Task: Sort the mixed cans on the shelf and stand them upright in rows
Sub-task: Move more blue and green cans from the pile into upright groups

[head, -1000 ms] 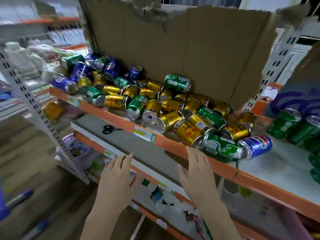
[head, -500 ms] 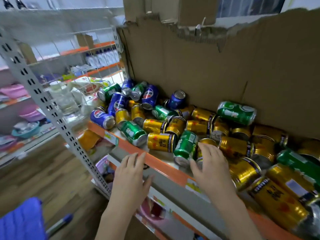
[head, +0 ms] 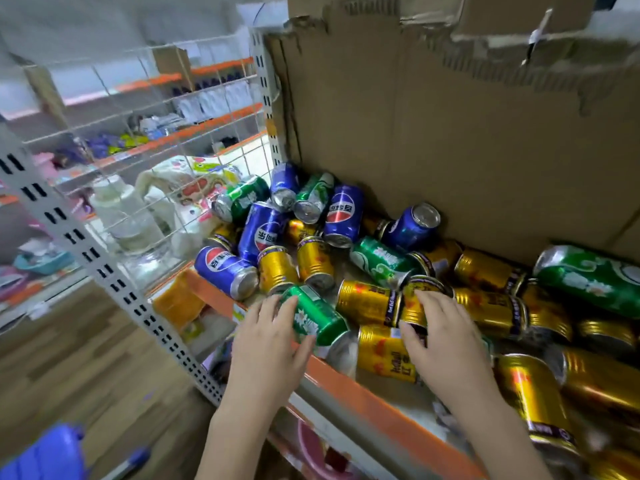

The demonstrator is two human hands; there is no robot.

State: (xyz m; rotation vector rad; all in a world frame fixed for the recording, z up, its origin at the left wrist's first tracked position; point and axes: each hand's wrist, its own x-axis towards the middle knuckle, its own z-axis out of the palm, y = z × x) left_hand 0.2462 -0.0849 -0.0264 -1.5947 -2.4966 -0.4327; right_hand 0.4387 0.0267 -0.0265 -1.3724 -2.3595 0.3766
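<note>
Left hand [head: 266, 344] grips a green aluminium can lying on its side [head: 317, 318] at the orange front edge of the shelf [head: 367, 400]. Right hand [head: 446, 344] curls round a small gold can [head: 417, 299] mid-pile. Blue cola cans [head: 341, 214] crowd the left corner against the cardboard back panel [head: 450, 140].

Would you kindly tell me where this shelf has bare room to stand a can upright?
Little: a small bare patch shows between the gold can under the right hand and the orange shelf edge. Elsewhere cans lie packed up to the cardboard.
</note>
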